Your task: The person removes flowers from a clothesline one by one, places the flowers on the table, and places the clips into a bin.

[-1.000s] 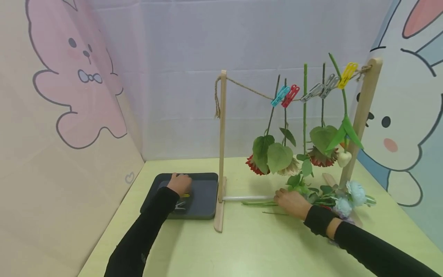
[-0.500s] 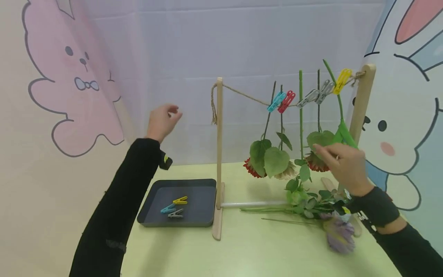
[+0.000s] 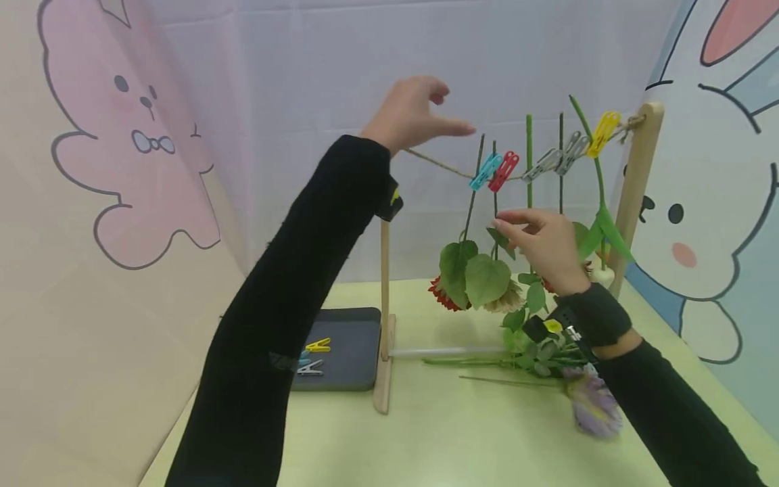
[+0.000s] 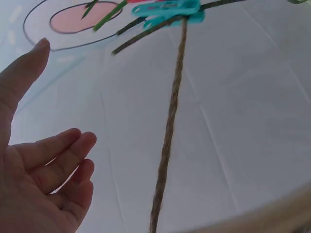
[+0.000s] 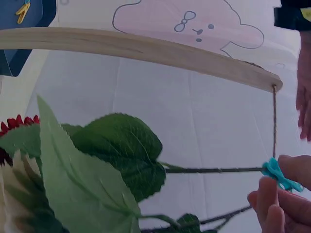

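My left hand [image 3: 420, 111] is raised in front of the left end of the twine [image 4: 167, 131], thumb and fingers spread apart with nothing between them. My right hand [image 3: 541, 247] hovers in front of the hanging stems, below the blue clothespin [image 3: 485, 172] and the red clothespin [image 3: 503, 171]. In the right wrist view its thumb and fingers overlap the blue clothespin [image 5: 279, 175], with a gap between them. Artificial flowers hang head down from the line: a red flower [image 3: 446, 295], a cream flower [image 3: 508, 298] and others partly hidden by the right hand.
Grey clothespins [image 3: 571, 153] and a yellow clothespin [image 3: 604, 134] grip stems near the right wooden post [image 3: 639, 182]. A dark tray [image 3: 356, 372] with several loose clothespins stands left of the left post [image 3: 385, 291]. Loose flowers, including a purple one [image 3: 593, 409], lie at right.
My left hand has risen from the tray and moved right to the twine. The right hand has lifted from the flowers on the table, then moved left and up toward the hanging stems.
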Tool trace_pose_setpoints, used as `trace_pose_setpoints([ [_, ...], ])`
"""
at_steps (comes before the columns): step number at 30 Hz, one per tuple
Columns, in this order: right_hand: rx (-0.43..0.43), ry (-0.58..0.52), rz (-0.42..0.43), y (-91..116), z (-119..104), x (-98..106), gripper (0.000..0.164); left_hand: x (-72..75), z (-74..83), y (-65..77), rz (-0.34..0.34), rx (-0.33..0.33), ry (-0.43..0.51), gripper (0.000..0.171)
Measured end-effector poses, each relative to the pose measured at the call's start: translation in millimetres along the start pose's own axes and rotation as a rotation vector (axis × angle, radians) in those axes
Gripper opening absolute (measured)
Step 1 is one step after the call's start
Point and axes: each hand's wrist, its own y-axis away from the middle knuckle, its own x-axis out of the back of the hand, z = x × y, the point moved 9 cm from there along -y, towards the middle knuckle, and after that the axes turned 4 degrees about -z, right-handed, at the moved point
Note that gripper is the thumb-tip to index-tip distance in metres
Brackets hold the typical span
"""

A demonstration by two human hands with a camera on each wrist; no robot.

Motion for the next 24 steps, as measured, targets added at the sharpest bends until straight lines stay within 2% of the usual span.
trace_pose_setpoints([
  [2, -0.008, -0.014, -0.038, -4.2, -2.2, -15.2, 0.039, -21.1, 19.0, -1.0, -0.089, -0.010, -0.042, 0.073],
  [3, -0.014, -0.013, -0.054, -6.0, -3.0, -21.9, 0.041, -31.5, 22.5, -4.1, -0.122, -0.009, -0.037, 0.073],
  [5, -0.022, 0.015, -0.075, -9.1, -3.9, -33.3, 0.044, -48.8, 23.9, -12.0, -0.155, 0.003, -0.004, 0.070],
  [9, -0.053, 0.049, -0.101, -13.2, -2.7, -50.3, 0.047, -74.1, 21.7, -21.1, -0.177, 0.012, 0.070, 0.044],
  [12, -0.064, 0.034, -0.081, -16.0, -2.7, -57.5, 0.045, -82.7, 18.4, -22.0, -0.160, 0.016, 0.151, 0.033],
  [16, -0.091, -0.024, -0.029, -19.7, 0.2, -62.2, 0.041, -84.4, 17.2, -18.4, -0.139, 0.016, 0.238, 0.030],
  [20, -0.098, -0.059, 0.025, -22.5, 4.4, -62.8, 0.033, -82.9, 19.8, -15.0, -0.128, -0.012, 0.252, 0.020],
  [24, -0.053, -0.084, 0.083, -22.1, 5.8, -59.7, 0.025, -83.6, 20.8, -13.0, -0.134, -0.011, 0.252, 0.029],
])
